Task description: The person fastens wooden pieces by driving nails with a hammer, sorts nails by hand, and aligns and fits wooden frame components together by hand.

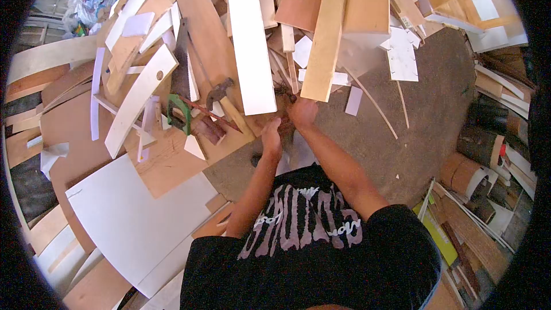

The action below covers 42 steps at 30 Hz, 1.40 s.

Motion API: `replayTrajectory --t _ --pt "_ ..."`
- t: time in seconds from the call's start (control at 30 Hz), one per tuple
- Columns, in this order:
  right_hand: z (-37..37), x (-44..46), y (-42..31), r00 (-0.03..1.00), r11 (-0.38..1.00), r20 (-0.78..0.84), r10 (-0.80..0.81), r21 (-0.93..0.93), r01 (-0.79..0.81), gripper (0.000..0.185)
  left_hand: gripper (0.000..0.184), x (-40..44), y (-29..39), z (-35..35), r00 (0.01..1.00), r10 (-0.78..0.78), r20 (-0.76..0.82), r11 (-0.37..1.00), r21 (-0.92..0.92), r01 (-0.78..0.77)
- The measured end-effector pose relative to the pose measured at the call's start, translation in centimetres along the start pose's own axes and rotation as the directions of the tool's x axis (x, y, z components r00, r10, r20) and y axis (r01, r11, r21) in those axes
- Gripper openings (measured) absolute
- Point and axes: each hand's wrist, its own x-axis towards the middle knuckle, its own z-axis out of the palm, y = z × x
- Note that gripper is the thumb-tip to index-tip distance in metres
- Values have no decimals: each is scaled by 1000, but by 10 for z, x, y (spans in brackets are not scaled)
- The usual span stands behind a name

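Note:
My left hand (272,138) is just below the end of a white board (251,46), its fingers stretched forward. My right hand (302,112) is closed at the lower end of a pale wooden plank (326,34). A small dark thing shows by its fingers, but I cannot make out what it grips. Left of my hands, a claw hammer (221,92) lies on the wood with its head up. A handsaw with a green handle (180,113) and a dark blade rests beside it, near a reddish-brown wood block (209,130).
Boards and offcuts are heaped in front. A large white panel (143,218) lies at the lower left, over a brown sheet (63,138). Brown floor (425,132) shows on the right, with thin strips on it. Round tubes (465,175) and more scraps line the right side.

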Motion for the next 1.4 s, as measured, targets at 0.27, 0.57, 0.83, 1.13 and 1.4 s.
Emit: replayTrajectory --t 0.27,0.57,0.83,1.13,1.4 --pt "12 -2 9 978 991 -210 11 132 17 44 34 -16 22 -8 990 -106 91 959 -254 126" --pt "-38 -57 35 876 682 483 -12 645 -346 20 30 -74 70 -40 983 -83 163 996 44 76" --pt "-127 -127 -101 602 560 770 -211 600 -572 17 30 -152 117 -143 965 235 112 920 295 -259" --pt "-97 -255 -222 625 510 692 -361 708 -488 24 19 -208 94 -278 851 491 -185 871 96 -482" --pt "-87 -277 -248 522 615 759 -388 635 -467 28 9 -212 83 -333 771 585 -251 811 197 -551"
